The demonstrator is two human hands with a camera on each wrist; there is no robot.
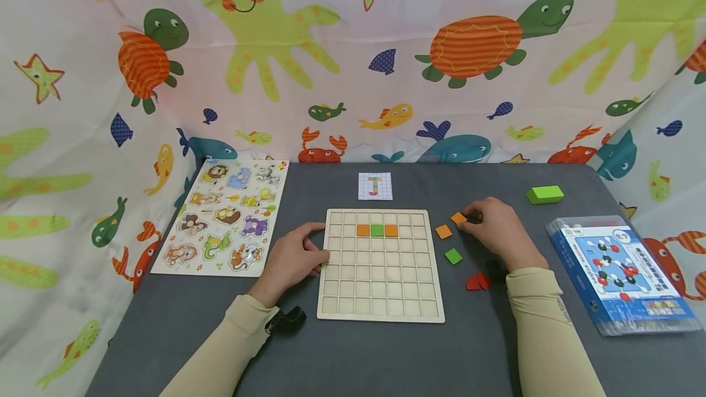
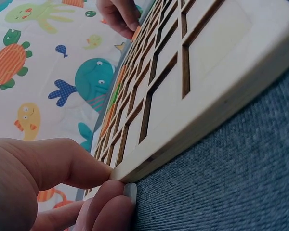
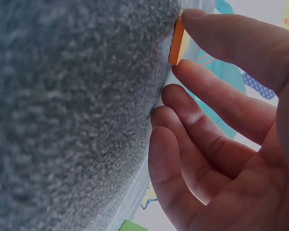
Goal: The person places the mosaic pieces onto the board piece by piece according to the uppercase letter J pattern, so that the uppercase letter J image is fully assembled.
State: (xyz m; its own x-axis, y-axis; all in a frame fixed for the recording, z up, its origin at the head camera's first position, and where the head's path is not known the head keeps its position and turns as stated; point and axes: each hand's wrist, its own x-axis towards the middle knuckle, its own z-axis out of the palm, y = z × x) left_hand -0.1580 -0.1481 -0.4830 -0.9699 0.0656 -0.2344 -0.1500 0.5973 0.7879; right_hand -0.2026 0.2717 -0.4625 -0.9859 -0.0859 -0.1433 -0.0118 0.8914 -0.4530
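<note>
A wooden grid board (image 1: 380,319) lies on the dark table, with an orange tile (image 1: 363,230), a green tile (image 1: 377,230) and another orange tile (image 1: 391,230) side by side in its second row. My left hand (image 1: 292,256) pinches the board's left edge, as the left wrist view shows at the pale rim (image 2: 183,149). To the right of the board, my right hand (image 1: 499,231) holds a small orange square tile (image 3: 177,42) between thumb and index finger, at the tabletop. Beside it lie a loose orange tile (image 1: 444,232), a green tile (image 1: 453,256) and red pieces (image 1: 473,283).
Behind the board lies a small pattern card (image 1: 375,186). An animal puzzle board (image 1: 182,267) is on the left. A boxed molecule set (image 1: 623,274) and a light-green block (image 1: 545,195) are on the right. A sea-animal printed cloth (image 1: 342,133) hangs behind.
</note>
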